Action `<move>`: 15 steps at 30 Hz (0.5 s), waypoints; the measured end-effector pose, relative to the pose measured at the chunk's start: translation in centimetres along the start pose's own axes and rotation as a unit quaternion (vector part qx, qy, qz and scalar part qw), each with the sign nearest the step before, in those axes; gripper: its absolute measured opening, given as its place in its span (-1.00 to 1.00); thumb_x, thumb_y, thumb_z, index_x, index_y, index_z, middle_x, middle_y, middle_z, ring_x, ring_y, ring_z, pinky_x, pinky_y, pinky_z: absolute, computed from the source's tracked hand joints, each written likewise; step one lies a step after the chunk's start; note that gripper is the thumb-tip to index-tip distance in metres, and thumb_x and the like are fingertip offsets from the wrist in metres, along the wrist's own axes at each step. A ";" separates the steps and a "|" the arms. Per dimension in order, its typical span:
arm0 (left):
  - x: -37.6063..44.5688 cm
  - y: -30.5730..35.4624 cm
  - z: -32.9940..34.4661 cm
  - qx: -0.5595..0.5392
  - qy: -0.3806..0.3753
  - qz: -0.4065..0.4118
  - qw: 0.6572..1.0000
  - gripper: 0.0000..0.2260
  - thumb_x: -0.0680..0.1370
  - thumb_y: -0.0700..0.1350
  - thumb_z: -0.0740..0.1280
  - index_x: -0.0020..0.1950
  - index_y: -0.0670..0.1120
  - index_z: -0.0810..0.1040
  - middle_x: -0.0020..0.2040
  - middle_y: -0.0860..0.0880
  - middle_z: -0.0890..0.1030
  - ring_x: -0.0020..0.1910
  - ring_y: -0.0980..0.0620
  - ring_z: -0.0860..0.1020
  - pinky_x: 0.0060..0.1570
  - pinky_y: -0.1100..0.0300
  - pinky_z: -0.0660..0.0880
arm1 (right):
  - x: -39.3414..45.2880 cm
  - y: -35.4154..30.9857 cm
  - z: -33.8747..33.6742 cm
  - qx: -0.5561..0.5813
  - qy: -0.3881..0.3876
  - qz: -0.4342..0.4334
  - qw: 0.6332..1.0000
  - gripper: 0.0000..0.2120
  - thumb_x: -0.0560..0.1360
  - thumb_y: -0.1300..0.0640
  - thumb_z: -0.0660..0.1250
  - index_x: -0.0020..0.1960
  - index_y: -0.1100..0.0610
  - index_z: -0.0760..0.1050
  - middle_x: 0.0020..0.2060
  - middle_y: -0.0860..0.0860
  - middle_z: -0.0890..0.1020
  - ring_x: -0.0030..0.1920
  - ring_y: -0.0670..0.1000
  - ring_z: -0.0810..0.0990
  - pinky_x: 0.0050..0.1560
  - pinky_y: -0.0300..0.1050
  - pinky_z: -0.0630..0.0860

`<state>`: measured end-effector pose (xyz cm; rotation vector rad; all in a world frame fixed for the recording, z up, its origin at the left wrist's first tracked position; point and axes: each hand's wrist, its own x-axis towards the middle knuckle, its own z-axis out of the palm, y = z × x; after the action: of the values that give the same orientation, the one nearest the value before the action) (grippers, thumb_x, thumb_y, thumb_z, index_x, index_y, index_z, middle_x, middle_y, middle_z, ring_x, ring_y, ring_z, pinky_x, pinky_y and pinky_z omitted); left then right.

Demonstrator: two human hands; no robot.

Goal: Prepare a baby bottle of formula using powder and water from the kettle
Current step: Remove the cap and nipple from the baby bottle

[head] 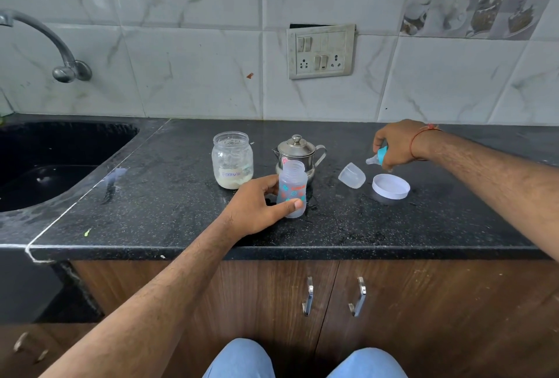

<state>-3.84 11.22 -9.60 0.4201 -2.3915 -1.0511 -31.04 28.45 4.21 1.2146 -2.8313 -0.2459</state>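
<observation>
just behind the left hand (260, 208) an open powder jar (232, 161) is seen. the baby bottle (292, 188) is held upright on the black counter (151, 211) by that hand, fingers curled round it. the little kettle (299, 152) stands right behind. a clear cap (351, 175) and white lid (390, 186) lie just below the right hand (397, 143), by which the teat ring (378, 157) is pinched.

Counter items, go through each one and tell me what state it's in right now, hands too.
Baby bottle: upright, open, no liquid visible, held by left hand.
Teat with blue ring: off the bottle, held by right hand.
Formula jar: upright, lid off, partly full of powder.
White lid: off, lying on countertop.
Clear cap: off, on its side.
Kettle: upright, lid on.
</observation>
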 end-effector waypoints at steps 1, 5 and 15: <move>0.0 -0.1 0.0 -0.001 0.000 0.000 1.000 -0.54 0.53 0.22 0.54 0.38 0.08 0.69 0.22 0.21 0.75 0.25 0.25 0.67 0.42 0.04 0.57 | 0.1 0.0 0.0 0.002 0.010 -0.001 1.000 -0.57 0.30 0.07 0.62 0.12 -0.13 0.61 0.12 -0.04 0.64 0.07 0.07 0.57 0.05 -0.07 0.56; 0.1 -0.2 0.0 -0.001 0.001 0.002 1.000 -0.53 0.52 0.24 0.54 0.37 0.07 0.69 0.22 0.21 0.75 0.25 0.24 0.67 0.42 0.03 0.57 | 0.3 -0.4 0.0 0.024 0.013 -0.014 1.000 -0.56 0.30 0.04 0.62 0.13 -0.17 0.61 0.13 -0.05 0.63 0.04 0.07 0.60 0.10 -0.01 0.62; 0.1 -0.2 0.0 0.000 -0.006 -0.007 1.000 -0.45 0.46 0.33 0.49 0.37 0.10 0.68 0.22 0.21 0.74 0.24 0.21 0.67 0.38 0.09 0.58 | -4.9 -1.1 -0.8 0.092 -0.029 -0.015 0.995 -0.66 0.30 -0.05 0.64 0.04 -0.13 0.64 -0.04 -0.02 0.69 -0.45 -0.07 0.66 -0.36 -0.14 0.67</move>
<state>-3.89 11.00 -9.72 0.4318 -2.4027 -1.0629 -26.79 31.13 4.86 1.3027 -2.9428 -0.0200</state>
